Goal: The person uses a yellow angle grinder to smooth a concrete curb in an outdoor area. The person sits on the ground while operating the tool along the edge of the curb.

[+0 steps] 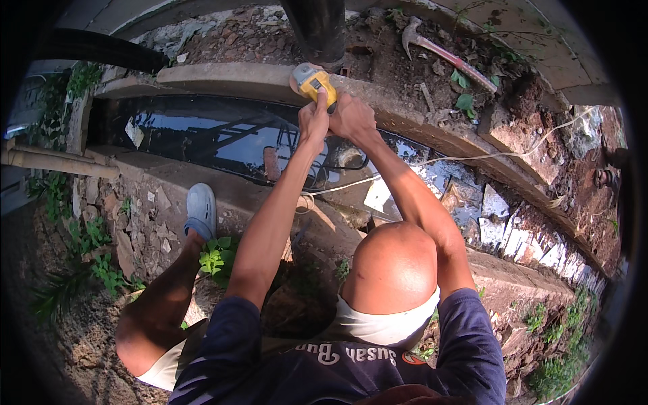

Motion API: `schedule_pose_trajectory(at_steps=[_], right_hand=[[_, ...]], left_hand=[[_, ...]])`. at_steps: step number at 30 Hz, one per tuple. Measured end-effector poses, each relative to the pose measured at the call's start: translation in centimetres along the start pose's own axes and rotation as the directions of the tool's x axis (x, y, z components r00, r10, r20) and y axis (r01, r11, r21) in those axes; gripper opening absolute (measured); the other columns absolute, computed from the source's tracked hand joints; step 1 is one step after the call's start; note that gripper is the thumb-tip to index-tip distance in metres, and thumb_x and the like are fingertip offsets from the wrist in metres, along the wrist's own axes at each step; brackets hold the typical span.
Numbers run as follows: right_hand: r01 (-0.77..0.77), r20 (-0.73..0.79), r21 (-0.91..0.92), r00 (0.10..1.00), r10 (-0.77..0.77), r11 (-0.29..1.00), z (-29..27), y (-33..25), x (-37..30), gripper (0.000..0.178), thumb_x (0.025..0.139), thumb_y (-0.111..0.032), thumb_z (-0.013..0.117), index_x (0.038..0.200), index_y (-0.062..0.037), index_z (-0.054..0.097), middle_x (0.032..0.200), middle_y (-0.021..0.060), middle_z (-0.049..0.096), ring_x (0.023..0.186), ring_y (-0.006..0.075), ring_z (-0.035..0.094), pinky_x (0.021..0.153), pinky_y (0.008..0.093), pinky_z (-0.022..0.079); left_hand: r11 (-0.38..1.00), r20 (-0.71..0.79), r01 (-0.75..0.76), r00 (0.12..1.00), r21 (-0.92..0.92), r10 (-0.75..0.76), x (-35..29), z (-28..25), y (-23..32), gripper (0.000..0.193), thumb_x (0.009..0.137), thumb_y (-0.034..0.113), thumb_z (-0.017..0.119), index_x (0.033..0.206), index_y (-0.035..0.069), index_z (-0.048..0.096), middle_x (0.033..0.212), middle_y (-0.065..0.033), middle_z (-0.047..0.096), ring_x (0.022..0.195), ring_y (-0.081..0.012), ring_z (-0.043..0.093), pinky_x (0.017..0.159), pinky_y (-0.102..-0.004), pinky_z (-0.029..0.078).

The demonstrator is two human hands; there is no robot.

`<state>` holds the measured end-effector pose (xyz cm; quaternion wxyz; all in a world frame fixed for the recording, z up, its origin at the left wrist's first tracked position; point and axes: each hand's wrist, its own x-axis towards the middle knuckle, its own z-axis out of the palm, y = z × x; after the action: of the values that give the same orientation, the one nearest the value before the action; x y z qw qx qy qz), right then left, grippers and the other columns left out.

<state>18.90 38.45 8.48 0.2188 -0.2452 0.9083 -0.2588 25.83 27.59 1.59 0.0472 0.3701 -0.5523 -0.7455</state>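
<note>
A yellow angle grinder (314,82) with a grey head is held out at arm's length, over the far concrete edge (226,76) of a water-filled trough. My left hand (314,123) is closed around its body, thumb laid along the top. Close beside it, my right hand (352,118) is wrapped around the rear part, which the fingers mostly hide. The disc end points away and to the left, near the foot of a dark post (316,34). Whether the disc touches the concrete I cannot tell. A pale cord (432,162) crosses the trough to the right.
Dark water (223,135) lies in the trough, with a brick piece (271,163) and white tile pieces (496,202) in it. A claw hammer (449,57) rests on the far soil. Another dark pipe (101,50) is at left. My shoe (200,210) stands on the near ledge.
</note>
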Motion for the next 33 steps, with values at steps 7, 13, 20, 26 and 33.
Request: schedule_pose_trajectory(at_steps=[7,13,20,26,33], right_hand=[[-0.008,0.015,-0.004,1.000,0.008,1.000,-0.5,0.1,-0.9,0.060,0.092,-0.044,0.075,0.128,0.0034,0.068,0.116,0.0321,0.078,0.113,0.0488,0.076,0.099,0.0571,0.059],[-0.023,0.011,-0.002,1.000,0.023,1.000,-0.5,1.1,-0.9,0.061,0.092,-0.045,0.075,0.129,0.0028,0.068,0.118,0.0331,0.077,0.113,0.0508,0.075,0.100,0.0577,0.059],[-0.014,0.013,-0.026,1.000,0.015,1.000,-0.6,1.2,-1.3,0.063,0.093,-0.048,0.073,0.132,0.0014,0.067,0.119,0.0333,0.076,0.116,0.0508,0.074,0.103,0.0580,0.058],[-0.027,0.006,-0.035,1.000,0.027,0.999,-0.8,1.6,-1.6,0.062,0.092,-0.046,0.074,0.132,0.0010,0.066,0.118,0.0331,0.076,0.115,0.0508,0.074,0.103,0.0580,0.058],[-0.033,-0.007,-0.029,0.999,0.033,0.999,-1.0,1.9,-2.1,0.061,0.092,-0.045,0.074,0.131,0.0018,0.066,0.114,0.0324,0.078,0.111,0.0511,0.076,0.099,0.0581,0.059]], left_hand=[[1.000,-0.040,0.020,0.999,0.010,-0.020,-1.7,1.0,0.9,0.066,0.113,0.059,0.056,0.117,-0.005,0.072,0.100,-0.0084,0.069,0.087,-0.0182,0.071,0.070,-0.0410,0.066],[0.999,-0.059,0.038,0.997,-0.037,-0.040,-2.8,2.3,1.5,0.066,0.113,0.057,0.057,0.106,-0.006,0.073,0.094,-0.0069,0.066,0.085,-0.0172,0.069,0.069,-0.0415,0.067],[1.000,-0.068,-0.009,0.998,-0.003,0.009,-2.0,2.0,0.4,0.065,0.113,0.057,0.058,0.100,-0.004,0.074,0.089,-0.0035,0.064,0.082,-0.0133,0.063,0.069,-0.0368,0.059],[1.000,-0.070,0.011,0.998,-0.021,-0.012,-2.5,2.7,0.2,0.065,0.113,0.057,0.058,0.098,-0.004,0.074,0.087,-0.0023,0.063,0.080,-0.0120,0.061,0.070,-0.0357,0.057],[0.999,-0.050,0.009,0.999,-0.050,-0.011,-3.2,3.2,0.3,0.063,0.114,0.057,0.058,0.100,-0.003,0.074,0.087,-0.0024,0.062,0.078,-0.0116,0.059,0.066,-0.0347,0.056]])
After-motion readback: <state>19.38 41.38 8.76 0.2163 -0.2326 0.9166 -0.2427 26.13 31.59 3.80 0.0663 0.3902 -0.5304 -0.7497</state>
